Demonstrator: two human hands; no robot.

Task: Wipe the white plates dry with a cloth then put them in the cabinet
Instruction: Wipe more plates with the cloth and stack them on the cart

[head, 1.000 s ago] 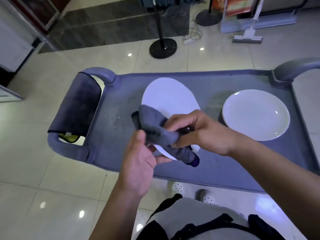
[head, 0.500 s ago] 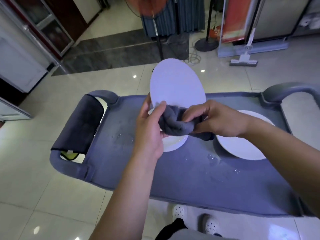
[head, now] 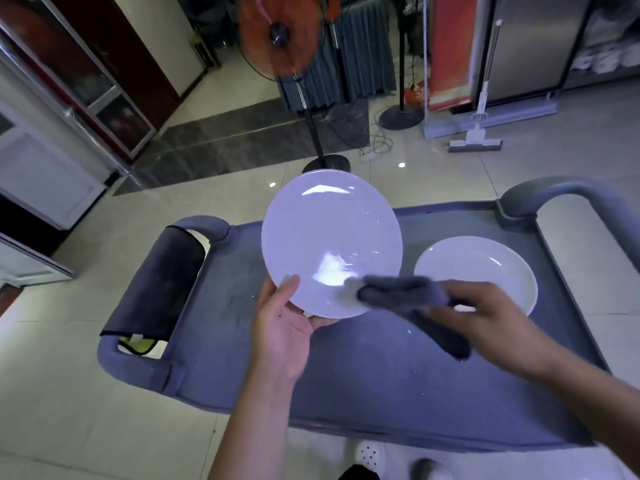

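Observation:
My left hand [head: 282,327] grips the lower left rim of a white plate [head: 329,233], held tilted up over the grey cart [head: 363,382] with its inner face towards me. A wet sheen shows on that face. My right hand [head: 485,317] is shut on a dark grey cloth [head: 408,292], which touches the plate's lower right rim; one end of the cloth hangs down. A second white plate [head: 485,268] lies flat on the cart to the right, partly behind my right hand.
A dark cloth [head: 156,289] hangs over the cart's left handle. The cart's right handle [head: 568,199] arches up at the far right. A standing fan [head: 280,32], a mop [head: 476,143] and floor cables stand beyond the cart. Cabinets [head: 48,168] line the left wall.
The plate has been turned so its inner face points at me. My right hand with the cloth has slid from the plate's middle to its lower right rim. The view has tilted upward.

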